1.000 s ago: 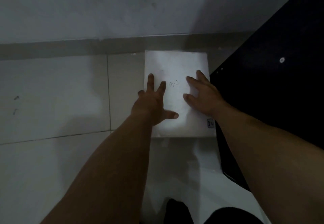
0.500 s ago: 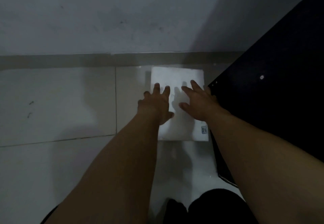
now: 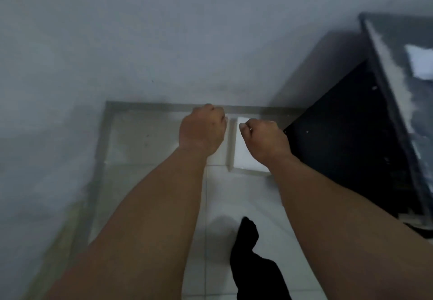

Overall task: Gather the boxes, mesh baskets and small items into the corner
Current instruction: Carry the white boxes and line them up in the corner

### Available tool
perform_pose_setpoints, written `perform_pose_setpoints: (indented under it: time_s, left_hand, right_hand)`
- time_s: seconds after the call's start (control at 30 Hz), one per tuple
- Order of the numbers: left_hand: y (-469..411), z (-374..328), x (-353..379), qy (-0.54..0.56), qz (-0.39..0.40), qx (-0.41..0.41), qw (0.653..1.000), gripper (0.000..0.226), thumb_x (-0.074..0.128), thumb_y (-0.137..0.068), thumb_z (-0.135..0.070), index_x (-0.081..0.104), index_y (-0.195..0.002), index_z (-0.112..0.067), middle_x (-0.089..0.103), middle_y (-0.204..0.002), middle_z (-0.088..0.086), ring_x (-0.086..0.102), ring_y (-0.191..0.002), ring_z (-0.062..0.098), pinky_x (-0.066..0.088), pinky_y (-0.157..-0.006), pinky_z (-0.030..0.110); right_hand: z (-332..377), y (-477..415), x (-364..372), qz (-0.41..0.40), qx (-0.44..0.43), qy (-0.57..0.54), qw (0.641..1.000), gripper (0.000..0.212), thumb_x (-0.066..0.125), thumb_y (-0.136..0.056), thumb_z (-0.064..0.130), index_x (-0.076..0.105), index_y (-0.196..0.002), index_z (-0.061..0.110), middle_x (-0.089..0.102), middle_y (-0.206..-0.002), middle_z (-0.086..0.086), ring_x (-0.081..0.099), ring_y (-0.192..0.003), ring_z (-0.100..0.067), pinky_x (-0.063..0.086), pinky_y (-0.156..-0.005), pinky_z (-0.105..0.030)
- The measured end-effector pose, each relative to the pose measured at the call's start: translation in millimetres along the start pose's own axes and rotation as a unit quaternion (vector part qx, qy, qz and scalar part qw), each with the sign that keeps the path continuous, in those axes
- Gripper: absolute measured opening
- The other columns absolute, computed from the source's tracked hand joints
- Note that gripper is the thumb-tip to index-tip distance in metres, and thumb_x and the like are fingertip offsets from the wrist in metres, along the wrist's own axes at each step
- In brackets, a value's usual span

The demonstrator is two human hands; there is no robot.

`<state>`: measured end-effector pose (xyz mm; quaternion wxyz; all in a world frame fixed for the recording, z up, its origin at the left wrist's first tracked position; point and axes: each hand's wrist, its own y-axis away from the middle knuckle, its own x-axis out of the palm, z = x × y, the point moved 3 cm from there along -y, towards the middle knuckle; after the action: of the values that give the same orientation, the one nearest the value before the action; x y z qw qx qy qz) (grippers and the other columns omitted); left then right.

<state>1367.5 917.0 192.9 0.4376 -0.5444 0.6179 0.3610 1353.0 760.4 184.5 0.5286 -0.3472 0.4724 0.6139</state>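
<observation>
1. Centrally in the frame, the left hand (image 3: 202, 130) and the right hand (image 3: 264, 140) are each curled into a loose fist. They sit side by side but apart, and neither grips anything that can be seen.
2. Below and between them lies the flat white rectangular box (image 3: 246, 156), resting on the pale tiled floor (image 3: 234, 201). Whether the knuckles touch it cannot be told.
3. The box's far end sits at the grey skirting strip (image 3: 152, 107) along the foot of the wall. Its right side is just beside the black cabinet panel (image 3: 346, 147).
4. Judging from that, this box looks already tucked into place, so its placing step seems finished. No mesh baskets or small items are in view.
5. The next move likely calls for lifting both hands clear and fetching another item. It could then go on the bare floor left of the box, close against the skirting.
</observation>
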Motion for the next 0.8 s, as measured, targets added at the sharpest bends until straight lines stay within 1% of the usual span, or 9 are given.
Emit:
perform_pose_setpoints:
  time_s: [0.07,0.13,0.27,0.37,0.5,0.57,0.63,0.73,0.8]
  left_hand:
    - [19.9,-9.6,-59.5,0.006,-0.033,0.041,0.999,0.027,0.047,-0.097,-0.033,0.065,-0.095,-0.013,0.062,-0.094,0.009,0.059,-0.088,0.034,0.045,-0.067,0.039]
    - [40.2,-19.0,-113.3,0.003,-0.063,0.08,0.995,0.028,0.046,-0.098,-0.035,0.064,-0.094,-0.014,0.062,-0.092,0.007,0.058,-0.086,0.031,0.041,-0.064,0.036]
    - [84.1,-37.9,-193.1,-0.003,-0.117,0.143,0.983,0.03,0.045,-0.099,-0.038,0.064,-0.091,-0.015,0.064,-0.088,0.006,0.058,-0.082,0.029,0.033,-0.061,0.032]
    - [109.3,-60.3,-230.4,0.017,-0.155,0.197,0.968,0.029,0.049,-0.097,-0.036,0.064,-0.084,-0.015,0.064,-0.08,0.006,0.059,-0.075,0.03,0.036,-0.057,0.033]
    - [138.4,-106.7,-252.2,0.037,-0.17,0.268,0.948,0.028,0.051,-0.095,-0.036,0.064,-0.081,-0.015,0.063,-0.079,0.005,0.057,-0.074,0.029,0.035,-0.057,0.033]
    - [154.8,-133.3,-252.0,0.044,-0.175,0.309,0.934,0.03,0.05,-0.094,-0.039,0.063,-0.079,-0.016,0.062,-0.08,0.006,0.056,-0.076,0.03,0.04,-0.057,0.035]
    - [175.6,-164.9,-248.2,0.056,-0.176,0.348,0.919,0.032,0.048,-0.092,-0.041,0.063,-0.078,-0.016,0.06,-0.08,0.008,0.055,-0.077,0.031,0.041,-0.059,0.036]
    - [214.3,-223.2,-238.3,0.095,-0.149,0.392,0.903,0.031,0.051,-0.092,-0.042,0.062,-0.079,-0.016,0.06,-0.085,0.01,0.054,-0.082,0.034,0.043,-0.064,0.038]
    - [250.2,-268.8,-226.5,0.137,-0.119,0.436,0.881,0.035,0.047,-0.092,-0.044,0.061,-0.078,-0.015,0.06,-0.084,0.011,0.054,-0.083,0.035,0.045,-0.066,0.041]
  right_hand:
    - [33.7,36.8,-44.9,-0.036,0.007,-0.023,0.999,0.037,0.036,-0.101,0.043,0.047,-0.076,0.019,0.064,-0.091,-0.011,0.058,-0.087,-0.034,0.036,-0.066,-0.033]
    - [65.7,72.0,-83.8,-0.082,0.003,-0.029,0.996,0.035,0.035,-0.102,0.043,0.043,-0.077,0.02,0.063,-0.09,-0.011,0.058,-0.083,-0.034,0.037,-0.065,-0.034]
    - [113.3,141.6,-142.9,-0.159,0.001,0.005,0.987,0.037,0.031,-0.103,0.043,0.052,-0.087,0.017,0.064,-0.089,-0.009,0.052,-0.075,-0.028,0.033,-0.063,-0.033]
    - [126.8,184.2,-172.9,-0.193,0.019,0.037,0.98,0.041,0.029,-0.103,0.045,0.056,-0.094,0.016,0.066,-0.093,-0.009,0.058,-0.08,-0.03,0.034,-0.062,-0.033]
    - [114.3,245.9,-201.5,-0.234,0.057,0.053,0.969,0.039,0.032,-0.103,0.046,0.057,-0.092,0.017,0.064,-0.096,-0.007,0.06,-0.086,-0.03,0.036,-0.063,-0.033]
    - [98.6,279.6,-209.7,-0.258,0.074,0.065,0.961,0.039,0.035,-0.102,0.044,0.06,-0.095,0.016,0.062,-0.099,-0.008,0.059,-0.092,-0.031,0.036,-0.065,-0.033]
    - [78.0,317.0,-216.8,-0.279,0.1,0.079,0.952,0.037,0.038,-0.101,0.044,0.062,-0.097,0.016,0.062,-0.101,-0.008,0.058,-0.095,-0.032,0.04,-0.067,-0.036]
    - [40.6,383.7,-226.8,-0.302,0.163,0.084,0.935,0.035,0.042,-0.099,0.044,0.064,-0.096,0.017,0.065,-0.102,-0.008,0.06,-0.097,-0.033,0.046,-0.072,-0.037]
    - [11.9,439.1,-233.2,-0.325,0.21,0.083,0.918,0.035,0.043,-0.098,0.043,0.065,-0.095,0.017,0.066,-0.102,-0.009,0.062,-0.096,-0.033,0.047,-0.072,-0.038]
